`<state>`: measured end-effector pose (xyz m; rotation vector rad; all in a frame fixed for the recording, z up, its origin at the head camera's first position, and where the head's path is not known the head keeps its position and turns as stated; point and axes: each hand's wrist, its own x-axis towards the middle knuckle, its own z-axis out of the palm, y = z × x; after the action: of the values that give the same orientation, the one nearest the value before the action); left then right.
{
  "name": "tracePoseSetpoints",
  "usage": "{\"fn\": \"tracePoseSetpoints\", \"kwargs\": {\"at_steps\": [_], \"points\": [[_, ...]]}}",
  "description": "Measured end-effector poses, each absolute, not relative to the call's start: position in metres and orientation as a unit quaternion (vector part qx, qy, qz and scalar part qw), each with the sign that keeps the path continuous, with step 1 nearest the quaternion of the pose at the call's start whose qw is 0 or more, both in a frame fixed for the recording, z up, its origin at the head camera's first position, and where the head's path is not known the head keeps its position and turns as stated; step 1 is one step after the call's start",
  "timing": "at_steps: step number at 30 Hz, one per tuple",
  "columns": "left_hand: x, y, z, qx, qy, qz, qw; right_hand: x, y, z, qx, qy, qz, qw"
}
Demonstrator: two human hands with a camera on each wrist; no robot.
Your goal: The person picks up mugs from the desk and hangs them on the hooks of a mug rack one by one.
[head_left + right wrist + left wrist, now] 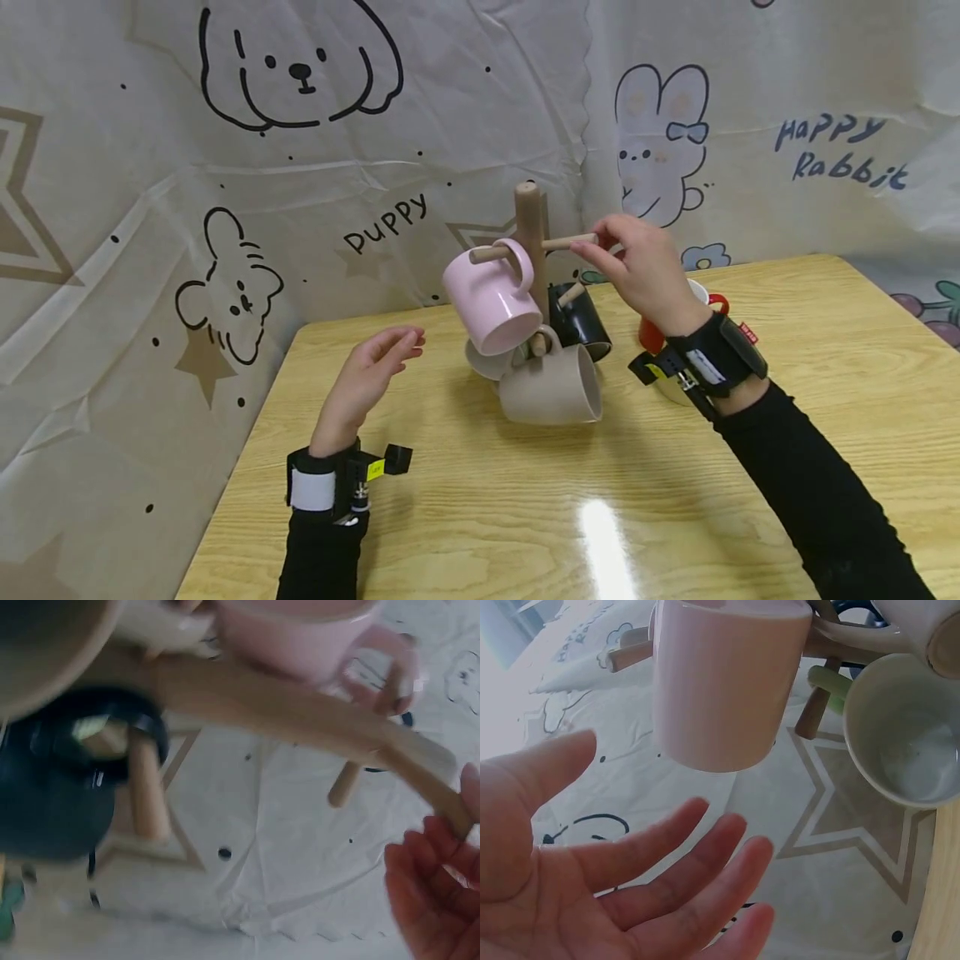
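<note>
A wooden mug tree (528, 218) stands on the table with mugs hung on its pegs. My right hand (643, 268) pinches the tip of an upper right peg (558, 243) between thumb and fingers; no mug hangs there. On the upper left peg hangs a pink mug (486, 304), tilted mouth down. Below it hang a beige mug (551, 392) and a pale mug (907, 735) with a green handle. A black mug (581, 323) hangs at the right. My left hand (367, 375) is held left of the tree, fingers relaxed, touching nothing.
Behind my right wrist stand a mug with a red handle (718, 302) and a pale yellow cup (672, 390), both partly hidden. A printed cloth (337, 175) hangs behind the wooden table (465, 517).
</note>
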<state>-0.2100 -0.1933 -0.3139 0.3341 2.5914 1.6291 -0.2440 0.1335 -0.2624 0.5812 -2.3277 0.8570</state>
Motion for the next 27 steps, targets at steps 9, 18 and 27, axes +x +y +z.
{"fn": "tracePoseSetpoints", "kwargs": {"at_steps": [9, 18, 27], "points": [[-0.213, -0.190, -0.316, 0.137, 0.856, 0.495, 0.058, -0.264, 0.137, -0.269, 0.280, -0.849, 0.265, 0.362], [-0.214, -0.189, -0.316, 0.138, 0.871, 0.466, 0.066, -0.266, 0.138, -0.269, 0.295, -0.851, 0.297, 0.317], [-0.212, -0.188, -0.316, 0.140, 0.869, 0.469, 0.067, -0.277, 0.135, -0.277, 0.334, -0.800, 0.349, 0.355]]}}
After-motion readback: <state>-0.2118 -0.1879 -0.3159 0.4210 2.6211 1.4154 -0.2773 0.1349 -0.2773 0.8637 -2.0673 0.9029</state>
